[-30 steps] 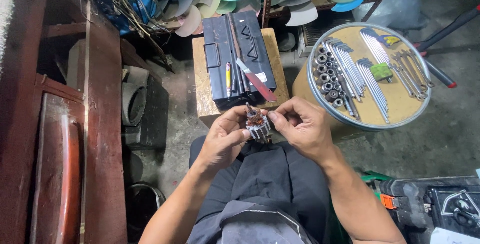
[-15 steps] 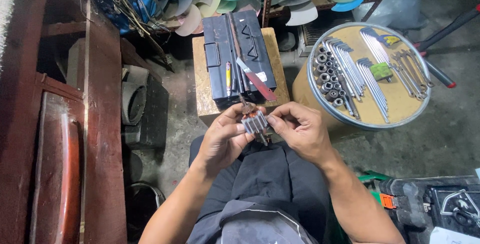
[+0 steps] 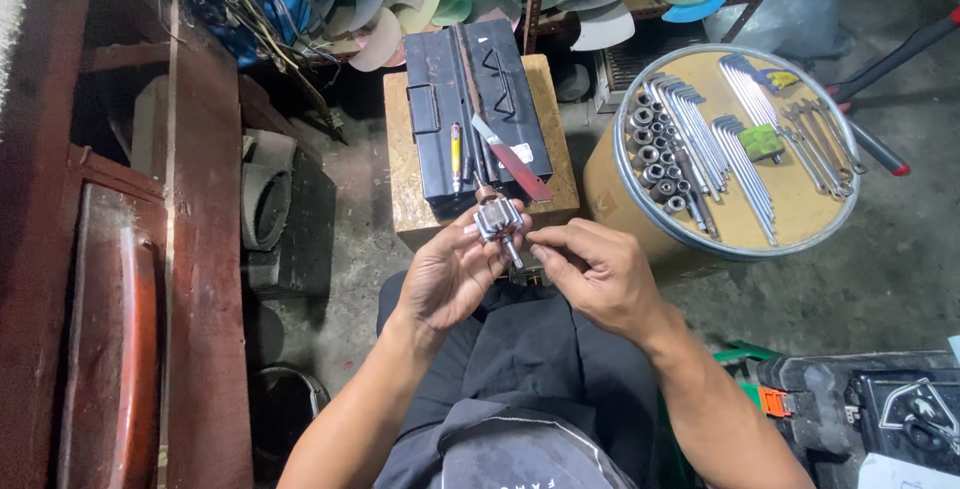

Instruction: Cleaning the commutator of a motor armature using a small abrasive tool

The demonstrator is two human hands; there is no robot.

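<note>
While our left hand (image 3: 450, 274) grips the small metal rotor (image 3: 499, 219) above our lap, our right hand (image 3: 598, 274) pinches its shaft end with closed fingertips. Just beyond stands a wooden block (image 3: 405, 199) bearing a black metal box (image 3: 470, 114), a red-handled blade (image 3: 512, 159) resting on top. To the right, a round drum top (image 3: 800, 219) holds sockets (image 3: 655, 154) and hex keys (image 3: 740, 159).

shiny metal rotor (image 3: 498, 219); matt black toolbox (image 3: 470, 114)

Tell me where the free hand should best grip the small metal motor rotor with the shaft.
Probably the bare steel shaft end, approached from the right. The small metal motor rotor is tilted, its ribbed core cupped by the left hand, so only the thin shaft points toward the right hand.
</note>
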